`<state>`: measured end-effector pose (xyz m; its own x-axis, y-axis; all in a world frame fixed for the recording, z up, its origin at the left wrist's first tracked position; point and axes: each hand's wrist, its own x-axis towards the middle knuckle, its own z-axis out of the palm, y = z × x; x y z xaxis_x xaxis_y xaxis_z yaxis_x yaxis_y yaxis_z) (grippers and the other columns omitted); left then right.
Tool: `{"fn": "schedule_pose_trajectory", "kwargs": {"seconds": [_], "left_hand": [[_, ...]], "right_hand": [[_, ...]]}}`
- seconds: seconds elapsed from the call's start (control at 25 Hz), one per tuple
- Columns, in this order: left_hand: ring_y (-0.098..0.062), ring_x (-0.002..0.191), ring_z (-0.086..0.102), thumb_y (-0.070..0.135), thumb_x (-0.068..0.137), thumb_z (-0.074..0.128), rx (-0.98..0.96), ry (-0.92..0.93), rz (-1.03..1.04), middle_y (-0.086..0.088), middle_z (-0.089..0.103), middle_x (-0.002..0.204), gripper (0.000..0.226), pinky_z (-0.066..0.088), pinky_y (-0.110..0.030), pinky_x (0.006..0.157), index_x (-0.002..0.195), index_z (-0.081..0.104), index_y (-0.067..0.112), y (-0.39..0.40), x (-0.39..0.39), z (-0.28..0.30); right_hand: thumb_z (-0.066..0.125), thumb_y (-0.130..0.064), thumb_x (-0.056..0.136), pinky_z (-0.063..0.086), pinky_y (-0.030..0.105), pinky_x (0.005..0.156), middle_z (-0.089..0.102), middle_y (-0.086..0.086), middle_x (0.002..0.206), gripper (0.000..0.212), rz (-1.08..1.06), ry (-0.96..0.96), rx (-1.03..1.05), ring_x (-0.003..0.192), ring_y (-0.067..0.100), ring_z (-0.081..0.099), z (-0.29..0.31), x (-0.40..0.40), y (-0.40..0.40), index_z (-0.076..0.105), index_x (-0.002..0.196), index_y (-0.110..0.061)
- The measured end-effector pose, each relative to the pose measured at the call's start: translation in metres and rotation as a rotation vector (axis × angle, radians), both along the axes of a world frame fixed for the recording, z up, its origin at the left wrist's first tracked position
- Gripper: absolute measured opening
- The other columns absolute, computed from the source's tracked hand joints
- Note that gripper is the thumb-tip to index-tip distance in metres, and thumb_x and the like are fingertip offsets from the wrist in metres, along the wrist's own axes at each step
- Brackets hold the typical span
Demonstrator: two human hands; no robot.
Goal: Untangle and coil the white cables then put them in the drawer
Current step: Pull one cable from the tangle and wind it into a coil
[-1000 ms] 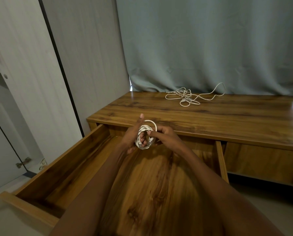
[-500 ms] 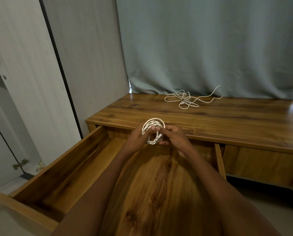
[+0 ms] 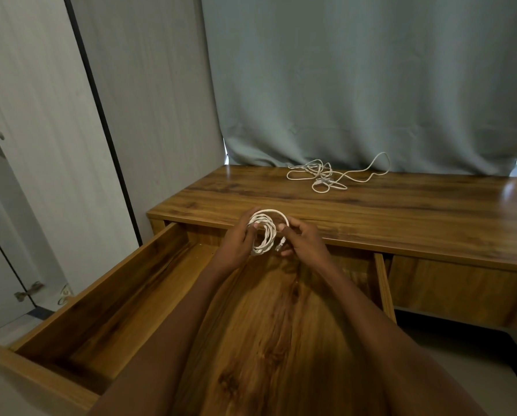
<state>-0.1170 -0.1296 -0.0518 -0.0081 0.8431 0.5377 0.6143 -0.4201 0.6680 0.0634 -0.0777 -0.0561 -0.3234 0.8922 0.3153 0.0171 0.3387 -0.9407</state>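
Observation:
A coiled white cable point(image 3: 266, 232) hangs above the back of the open wooden drawer point(image 3: 125, 292). My left hand point(image 3: 236, 241) grips the coil's left side, thumb through the loop. My right hand point(image 3: 303, 240) pinches the cable's end and its small plug on the coil's right side. A second white cable point(image 3: 326, 175) lies loose and tangled on the desktop point(image 3: 401, 211) near the curtain.
A grey-green curtain point(image 3: 356, 85) hangs behind the desk. A pale wardrobe point(image 3: 41, 145) stands to the left, close to the drawer's corner. A second drawer front point(image 3: 461, 289) to the right is closed.
The coil rose slightly toward the desk edge. My right hand has wound the end round the coil and now pinches the plug at its right side.

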Motion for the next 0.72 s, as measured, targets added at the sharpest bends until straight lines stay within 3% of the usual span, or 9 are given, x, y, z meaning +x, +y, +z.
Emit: {"fn": "schedule_pose_trajectory", "kwargs": {"seconds": [0.08, 0.16, 0.24, 0.36, 0.48, 0.6, 0.72], "left_hand": [[-0.002, 0.103, 0.061, 0.019, 0.105, 0.044, -0.066, -0.030, -0.096, 0.005, 0.063, 0.120, 0.037, 0.048, -0.026, 0.092, 0.142, 0.048, 0.019, 0.000, -0.004, 0.003], [-0.008, 0.088, 0.060, 0.018, 0.105, 0.046, -0.198, -0.126, -0.226, 0.006, 0.066, 0.107, 0.036, 0.049, -0.029, 0.080, 0.140, 0.051, 0.019, -0.004, -0.002, 0.010], [-0.007, 0.074, 0.053, 0.016, 0.105, 0.045, -0.326, -0.250, -0.327, 0.009, 0.066, 0.093, 0.037, 0.047, -0.024, 0.069, 0.142, 0.051, 0.017, -0.008, 0.004, 0.017], [-0.004, 0.070, 0.048, 0.010, 0.105, 0.041, -0.387, -0.351, -0.428, 0.011, 0.066, 0.088, 0.037, 0.045, -0.018, 0.065, 0.141, 0.050, 0.015, -0.012, 0.016, 0.022], [-0.001, 0.078, 0.057, 0.007, 0.105, 0.040, -0.320, -0.348, -0.404, 0.011, 0.070, 0.100, 0.035, 0.047, -0.017, 0.073, 0.135, 0.051, 0.021, -0.012, 0.020, 0.023], [-0.011, 0.106, 0.061, 0.009, 0.105, 0.042, -0.271, -0.335, -0.335, -0.007, 0.066, 0.126, 0.038, 0.048, -0.026, 0.092, 0.141, 0.049, 0.015, -0.009, 0.016, 0.021], [-0.017, 0.110, 0.058, 0.009, 0.104, 0.044, -0.276, -0.396, -0.296, -0.010, 0.064, 0.126, 0.036, 0.048, -0.026, 0.092, 0.138, 0.051, 0.016, -0.008, 0.017, 0.018]], "right_hand": [[0.055, -0.029, 0.103, 0.058, 0.031, 0.067, 0.071, 0.003, 0.111, 0.033, -0.147, -0.141, 0.147, 0.080, 0.012, 0.068, -0.001, 0.006, 0.005, 0.063, 0.134, -0.025], [0.054, -0.033, 0.102, 0.050, 0.031, 0.078, 0.062, -0.001, 0.107, 0.034, -0.354, -0.322, 0.343, 0.090, 0.013, 0.062, -0.003, 0.015, 0.013, 0.064, 0.133, -0.025], [0.057, -0.027, 0.101, 0.043, 0.027, 0.074, 0.062, 0.001, 0.099, 0.030, -0.461, -0.365, 0.403, 0.084, 0.011, 0.057, -0.003, 0.022, 0.016, 0.068, 0.129, -0.020], [0.062, -0.015, 0.098, 0.051, 0.026, 0.055, 0.072, 0.009, 0.081, 0.022, -0.260, -0.043, 0.046, 0.056, 0.007, 0.062, -0.001, 0.018, 0.010, 0.075, 0.114, -0.007], [0.069, -0.014, 0.094, 0.050, 0.017, 0.051, 0.074, 0.014, 0.088, 0.023, -0.072, 0.207, -0.268, 0.055, 0.002, 0.064, 0.002, 0.013, 0.003, 0.073, 0.111, 0.000], [0.076, -0.018, 0.088, 0.057, 0.021, 0.060, 0.076, 0.015, 0.097, 0.029, -0.016, 0.284, -0.313, 0.070, 0.012, 0.068, 0.006, 0.011, 0.005, 0.071, 0.114, -0.007], [0.076, -0.017, 0.088, 0.056, 0.021, 0.057, 0.075, 0.013, 0.091, 0.026, -0.057, 0.313, -0.343, 0.064, 0.011, 0.066, 0.006, 0.007, 0.003, 0.069, 0.111, -0.007]]}}
